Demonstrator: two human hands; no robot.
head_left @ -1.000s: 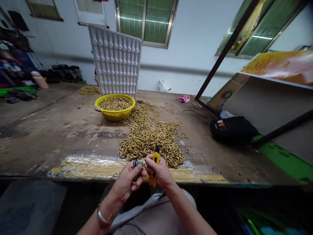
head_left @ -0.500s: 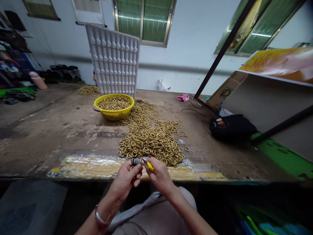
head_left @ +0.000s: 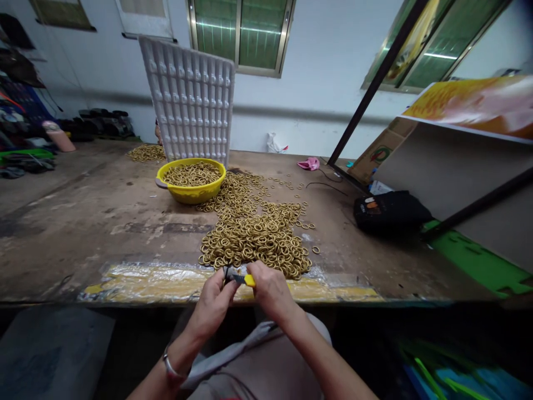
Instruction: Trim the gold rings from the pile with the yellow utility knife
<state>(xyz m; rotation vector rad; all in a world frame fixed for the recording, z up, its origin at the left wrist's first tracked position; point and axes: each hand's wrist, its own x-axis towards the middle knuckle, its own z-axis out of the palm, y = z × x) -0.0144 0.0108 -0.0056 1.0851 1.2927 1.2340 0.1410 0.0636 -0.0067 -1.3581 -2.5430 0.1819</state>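
My left hand is closed with thumb and fingers around a short grey rod that has a black band. Whether a ring sits on the rod is too small to make out. In the fist of my right hand is a yellow utility knife. Its dark blade points left and lies against or very near the left thumb and the rod. Just beyond both hands spreads a heap of gold-coloured rings on the worn brown table.
A yellow basin full of similar rings stands behind the heap, before an upright grey moulded panel. A smaller ring pile lies behind at left. On the right are a black bag, a pink cloth and a dark metal frame.
The knife has turned so its blade now lies leftward across the rod, with more of it showing. A gold ring seen at the fingertips before no longer shows there. The view shifted slightly.
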